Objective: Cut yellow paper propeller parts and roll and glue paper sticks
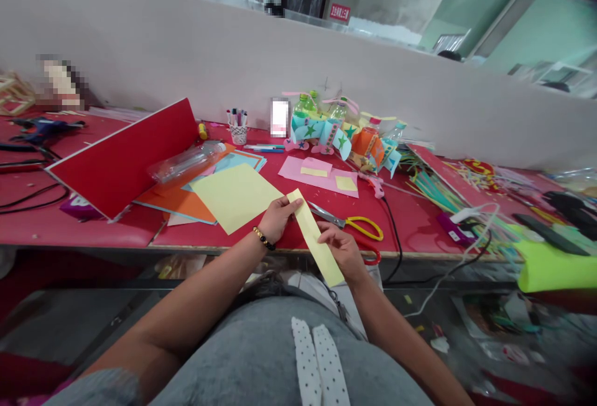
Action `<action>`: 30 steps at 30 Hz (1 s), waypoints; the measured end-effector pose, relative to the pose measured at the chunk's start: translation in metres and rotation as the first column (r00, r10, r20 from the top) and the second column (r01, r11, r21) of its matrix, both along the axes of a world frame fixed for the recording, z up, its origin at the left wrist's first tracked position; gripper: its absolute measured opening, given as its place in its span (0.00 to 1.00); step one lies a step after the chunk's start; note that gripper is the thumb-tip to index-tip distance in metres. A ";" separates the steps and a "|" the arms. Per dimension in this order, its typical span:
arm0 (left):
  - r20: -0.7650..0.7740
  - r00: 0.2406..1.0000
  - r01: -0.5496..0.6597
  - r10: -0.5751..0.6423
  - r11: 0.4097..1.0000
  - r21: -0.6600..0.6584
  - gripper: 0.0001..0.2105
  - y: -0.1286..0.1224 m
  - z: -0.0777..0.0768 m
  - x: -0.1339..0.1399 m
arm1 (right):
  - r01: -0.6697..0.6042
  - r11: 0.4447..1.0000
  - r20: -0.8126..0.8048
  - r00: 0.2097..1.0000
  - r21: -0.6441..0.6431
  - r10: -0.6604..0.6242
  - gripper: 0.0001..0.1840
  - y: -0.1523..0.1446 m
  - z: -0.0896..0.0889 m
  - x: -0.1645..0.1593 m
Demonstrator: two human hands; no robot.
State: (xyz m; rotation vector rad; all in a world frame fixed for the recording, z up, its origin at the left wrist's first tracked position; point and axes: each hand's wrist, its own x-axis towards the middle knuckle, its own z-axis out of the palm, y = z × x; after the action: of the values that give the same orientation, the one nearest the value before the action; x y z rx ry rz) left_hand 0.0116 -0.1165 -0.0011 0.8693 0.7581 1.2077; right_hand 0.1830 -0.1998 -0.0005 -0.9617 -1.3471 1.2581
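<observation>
Stretching from left to right below a pale partition (186, 51): a red bench (410, 219). Near its left end, angled up on one edge, a big red board (130, 157) with white rims. Along the far edge, just right of the middle, a cluster of paper-decked bottles (334, 135). Towards the near edge, left of the middle, a pale yellow sheet (237, 198), partly covering an orange sheet (180, 201). Between bottles and near edge, a pink sheet (326, 183), lying flat. Across the near edge, about the middle, a narrow pale yellow strip (311, 232), held up at a slant, lower end beyond that edge. Just right of it, by the near edge, yellow-looped scissors (339, 221). Pinching the strip's upper end between thumb and fingers: left hand (278, 216). Closed on its right long side, about midway: right hand (344, 249). At the far edge, left of the bottles, a patterned cup of pens (239, 134). On the pink sheet, two pale yellow pieces (346, 183).
</observation>
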 end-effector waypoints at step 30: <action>-0.343 0.937 0.216 -0.064 0.877 0.429 0.08 -0.007 0.004 -0.004 | 0.023 0.967 -0.229 0.970 -0.253 -0.083 0.12 0.038 0.004 -0.019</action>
State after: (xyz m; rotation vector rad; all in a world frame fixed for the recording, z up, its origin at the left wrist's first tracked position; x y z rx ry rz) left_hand 0.0076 -0.1233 0.0032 1.5213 0.6541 1.1445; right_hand 0.1640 -0.1622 0.0038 -0.9753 -0.9865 1.4751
